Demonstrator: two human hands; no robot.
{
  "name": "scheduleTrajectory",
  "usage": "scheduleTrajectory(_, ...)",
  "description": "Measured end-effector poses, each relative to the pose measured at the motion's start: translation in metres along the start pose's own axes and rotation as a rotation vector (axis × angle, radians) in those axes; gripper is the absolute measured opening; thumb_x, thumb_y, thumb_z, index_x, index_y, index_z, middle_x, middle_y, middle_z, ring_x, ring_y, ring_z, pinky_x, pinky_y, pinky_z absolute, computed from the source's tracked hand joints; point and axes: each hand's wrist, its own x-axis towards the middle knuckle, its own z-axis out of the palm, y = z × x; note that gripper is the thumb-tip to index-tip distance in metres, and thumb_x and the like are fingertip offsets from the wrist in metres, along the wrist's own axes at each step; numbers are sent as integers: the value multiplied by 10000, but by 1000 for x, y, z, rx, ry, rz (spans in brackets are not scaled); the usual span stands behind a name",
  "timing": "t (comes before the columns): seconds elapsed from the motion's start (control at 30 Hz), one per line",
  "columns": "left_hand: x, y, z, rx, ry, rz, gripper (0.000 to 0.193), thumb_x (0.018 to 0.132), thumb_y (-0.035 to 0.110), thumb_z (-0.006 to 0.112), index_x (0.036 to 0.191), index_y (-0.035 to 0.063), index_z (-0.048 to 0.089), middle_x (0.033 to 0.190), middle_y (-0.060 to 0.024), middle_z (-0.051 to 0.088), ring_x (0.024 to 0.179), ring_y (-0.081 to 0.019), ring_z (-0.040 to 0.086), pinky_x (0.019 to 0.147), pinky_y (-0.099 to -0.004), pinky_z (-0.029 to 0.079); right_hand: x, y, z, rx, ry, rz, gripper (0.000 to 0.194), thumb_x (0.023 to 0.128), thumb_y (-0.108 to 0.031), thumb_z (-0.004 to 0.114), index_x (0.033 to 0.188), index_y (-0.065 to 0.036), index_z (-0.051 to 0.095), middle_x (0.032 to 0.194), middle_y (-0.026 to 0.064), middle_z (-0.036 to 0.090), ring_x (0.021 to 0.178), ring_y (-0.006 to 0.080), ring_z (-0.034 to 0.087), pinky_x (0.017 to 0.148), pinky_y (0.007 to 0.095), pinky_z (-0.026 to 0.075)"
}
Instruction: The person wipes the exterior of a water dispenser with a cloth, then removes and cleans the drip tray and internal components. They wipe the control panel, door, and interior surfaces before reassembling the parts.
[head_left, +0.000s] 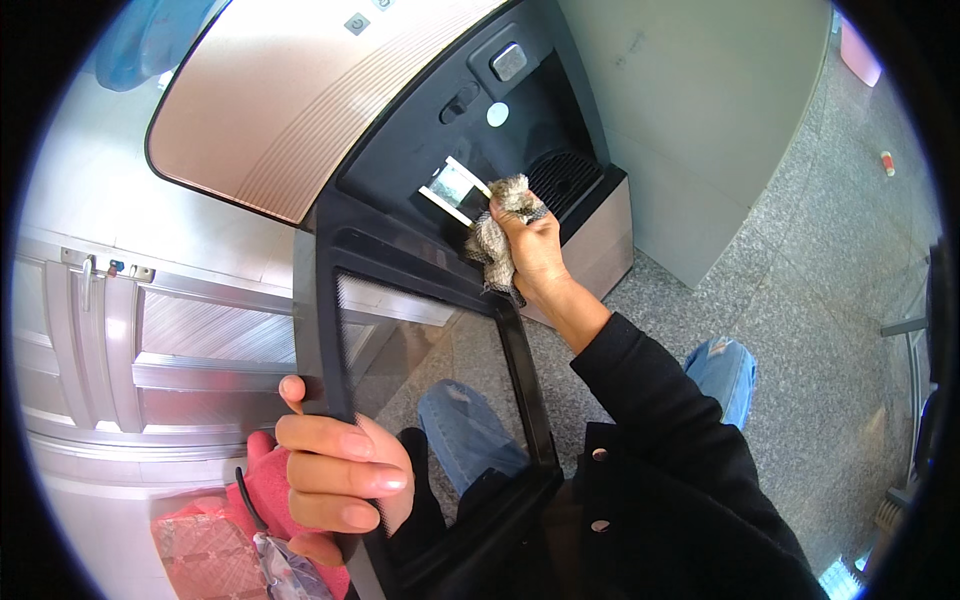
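A water dispenser (247, 112) with a pinkish panel stands before me, its dark-framed door (536, 390) with a see-through pane swung out towards me. My left hand (341, 465) grips the outer edge of this door, fingers curled over the pane. Bunched in my right hand (536, 247) is a grey-and-beige cloth (493, 240). That hand is at the dark dispensing bay (409, 161), close to the hinged side of the door. Two white strips (446, 206) beside a shiny patch show just left of the cloth; a black drip grille (566, 184) lies behind the hand.
A grey-green cabinet side (690, 112) rises right of the dispenser. Left are metal-framed door panels (210, 330) with a latch, and a pink bag (199, 547) below. A small red-and-white object (887, 163) lies on the speckled floor (810, 315). Blue water bottle (142, 45) at top left.
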Motion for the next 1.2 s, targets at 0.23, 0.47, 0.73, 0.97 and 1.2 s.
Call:
scheduleTrajectory(0.23,-1,0,-1,-19,15,7,499,1010,443,215,708,166,500,633,-1,559,740,-174,480,1087,-498,177,-4,-3,1,151,236,218,280,967,-315,573,1045,-51,627,953,74,674,826,188,667,700,331,567)
scheduleTrajectory(0.47,0,1,-11,17,-122,-21,360,993,395,309,788,189,521,646,26,462,875,-172,462,1157,-493,141,6,-40,18,-409,-357,-274,280,961,-179,577,1217,-69,604,992,3,640,848,91,592,762,251,493)
scheduleTrajectory(0.73,-1,0,-9,0,-61,23,516,1007,437,189,772,136,537,672,-35,590,756,-211,509,1129,-533,166,25,-45,3,-593,-419,-307,423,831,80,627,1234,-45,599,1175,36,636,1077,114,579,958,264,448)
scheduleTrajectory(0.97,-1,-5,-6,13,-39,74,512,1007,432,189,794,136,550,692,-38,600,758,-210,515,1116,-524,190,11,-34,-23,-218,-86,62,417,935,-327,633,1182,2,561,1053,87,642,980,155,613,841,300,500)
scheduleTrajectory(1.2,-2,-2,-10,20,-62,57,522,1002,436,177,791,135,547,698,-38,606,766,-216,519,1112,-525,188,9,-44,-2,-89,-51,355,576,922,-547,518,1169,-30,573,1069,138,623,936,245,606,816,404,509)
